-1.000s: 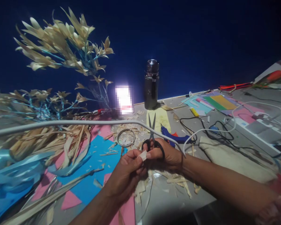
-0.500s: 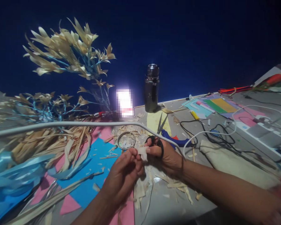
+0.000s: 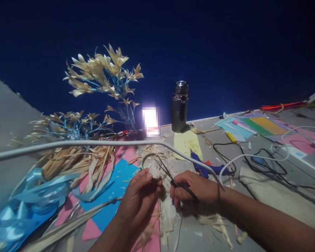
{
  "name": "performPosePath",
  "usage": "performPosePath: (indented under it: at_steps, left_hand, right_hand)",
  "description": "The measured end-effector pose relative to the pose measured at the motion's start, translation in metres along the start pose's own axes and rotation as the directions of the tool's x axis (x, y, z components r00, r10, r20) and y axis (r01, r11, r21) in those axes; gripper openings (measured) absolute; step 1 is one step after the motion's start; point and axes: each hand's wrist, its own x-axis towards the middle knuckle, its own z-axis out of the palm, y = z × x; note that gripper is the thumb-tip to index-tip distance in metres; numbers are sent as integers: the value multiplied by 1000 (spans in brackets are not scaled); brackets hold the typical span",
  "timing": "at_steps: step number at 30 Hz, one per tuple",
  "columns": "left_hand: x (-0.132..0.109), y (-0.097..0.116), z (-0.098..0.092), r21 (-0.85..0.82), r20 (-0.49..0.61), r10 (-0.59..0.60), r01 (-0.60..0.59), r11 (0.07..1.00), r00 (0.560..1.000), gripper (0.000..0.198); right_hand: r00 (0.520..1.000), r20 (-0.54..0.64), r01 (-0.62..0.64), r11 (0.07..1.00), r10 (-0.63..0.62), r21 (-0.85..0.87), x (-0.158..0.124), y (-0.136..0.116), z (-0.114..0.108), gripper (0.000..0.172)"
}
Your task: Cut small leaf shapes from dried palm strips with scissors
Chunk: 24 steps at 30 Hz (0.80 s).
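My left hand is closed in a pinch on a small pale strip of dried leaf, held just above the table. My right hand grips black-handled scissors, its fingers through the loops. The blades are parted and point up and to the left, close to the strip. Pale leaf scraps lie on the table under both hands. A white cable runs across in front of the hands.
Blue and pink paper sheets and blue ribbon lie on the left, beside dried-leaf branches. A dark flask and a bright screen stand at the back. A blue glue gun, black cords and coloured papers lie to the right.
The view has swung left, so everything sits further right. My right hand has turned the scissors from pointing away to pointing left at the strip, and dropped slightly lower.
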Motion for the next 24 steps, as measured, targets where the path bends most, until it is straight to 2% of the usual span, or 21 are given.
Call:
performPosePath:
  at_steps: [3, 7, 10, 14, 19, 24]
  left_hand:
    - [0, 2, -1, 48, -11, 12, -12, 999, 1000, 18]
    - [-2, 2, -3, 133, -7, 43, -42, 990, 999, 16]
    - [-3, 3, -2, 173, -9, 39, -37, 984, 999, 17]
    - [-2, 4, 1, 206, -17, 37, -33, 978, 999, 21]
    - [-1, 4, -1, 243, -24, 41, -34, 969, 999, 21]
    - [0, 3, -5, 239, 14, 24, -27, 971, 1000, 21]
  right_hand:
    - [997, 65, -25, 996, 30, -81, -3, -2, -3, 57]
    - [986, 57, -154, 988, 154, -9, -6, -8, 3, 54]
    - [976, 66, -209, 977, 206, 34, -7, -11, 6, 44]
    - [975, 46, -220, 975, 219, 13, -8, -12, 7, 29]
    - [967, 12, -254, 965, 255, -61, -7, -15, 7, 22]
    - [952, -41, -306, 950, 304, -60, -7, -18, 11, 19]
